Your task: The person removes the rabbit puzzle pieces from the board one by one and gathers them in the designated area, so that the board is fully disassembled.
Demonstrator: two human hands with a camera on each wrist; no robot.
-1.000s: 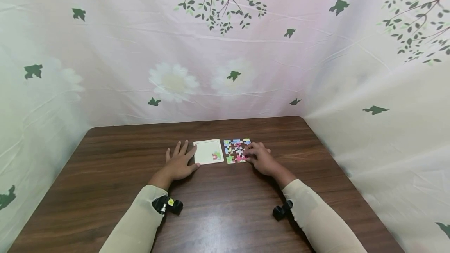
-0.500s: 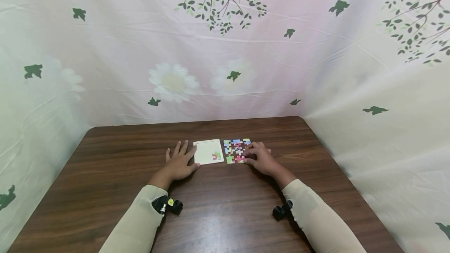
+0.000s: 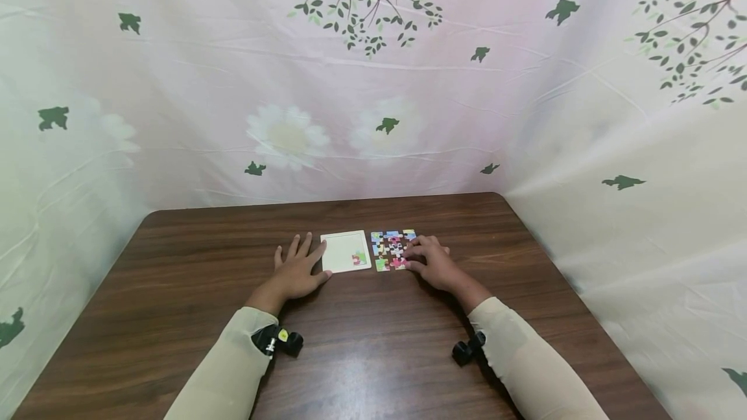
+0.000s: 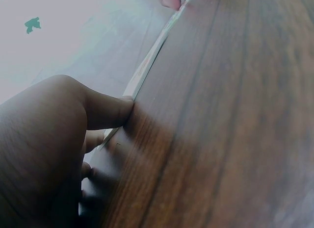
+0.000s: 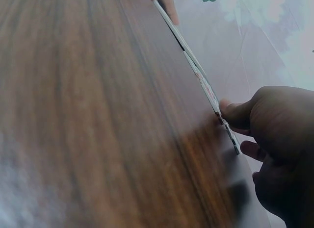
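Observation:
A white puzzle tray (image 3: pixel 341 253) lies flat on the table, with one coloured piece (image 3: pixel 358 258) in its lower right corner. My left hand (image 3: pixel 296 274) rests with fingers spread at the tray's left side. Its thumb and forefinger touch the tray's edge, as the left wrist view also shows. Right of the tray, several jigsaw puzzle pieces (image 3: pixel 395 249) lie in a loose grid. Over their right column my right hand (image 3: pixel 434 264) bends its fingers down, thumb at the lower right. In the right wrist view its fingertips meet the pieces' edge; whether they pinch one is hidden.
The dark wooden table (image 3: pixel 362 336) extends around the tray and pieces. A printed fabric curtain (image 3: pixel 373 96) with leaves, birds and flowers stands behind the table and at both sides. Small black cameras (image 3: pixel 463 352) are strapped to both wrists.
My right thumb has moved slightly left over the lower right pieces since a second ago. My left hand, the tray and the visible pieces stay in place.

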